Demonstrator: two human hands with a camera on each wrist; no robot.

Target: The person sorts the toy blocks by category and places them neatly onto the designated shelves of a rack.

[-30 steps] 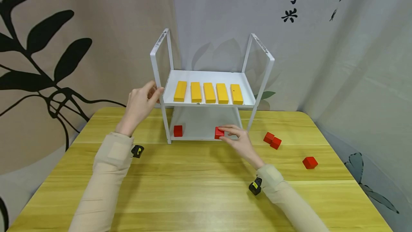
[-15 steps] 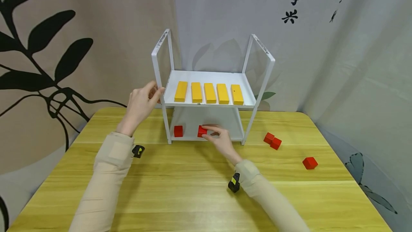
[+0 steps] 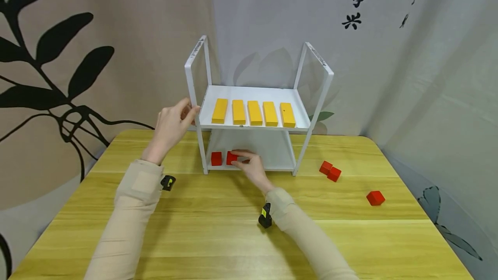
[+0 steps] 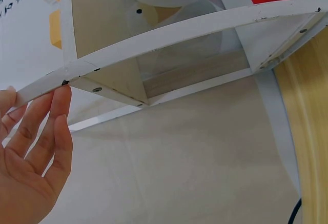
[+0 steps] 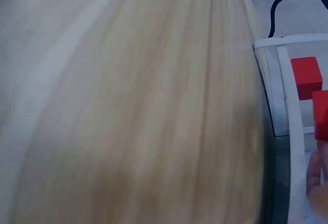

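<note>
A white two-tier rack (image 3: 249, 127) stands at the back of the table. My left hand (image 3: 173, 125) holds its left front post, thumb on one side and fingers on the other in the left wrist view. My right hand (image 3: 253, 168) pinches a red cube (image 3: 231, 157) between thumb and fingers, low over the front of the bottom shelf. Just left of it, a small gap away, another red cube (image 3: 216, 158) sits at the shelf's left end. The right wrist view catches both cubes at its right edge, with only part of the fingers (image 5: 313, 172) showing.
Several yellow blocks (image 3: 254, 113) stand in a row on the upper shelf. On the table to the right lie two red cubes (image 3: 330, 171) close together and another red cube (image 3: 375, 198) nearer the front. A printed curtain (image 3: 253, 20) hangs behind the table.
My right hand has carried the red cube leftward along the bottom shelf, from near its right end to beside the cube at the left. My left hand has stayed on the post.
</note>
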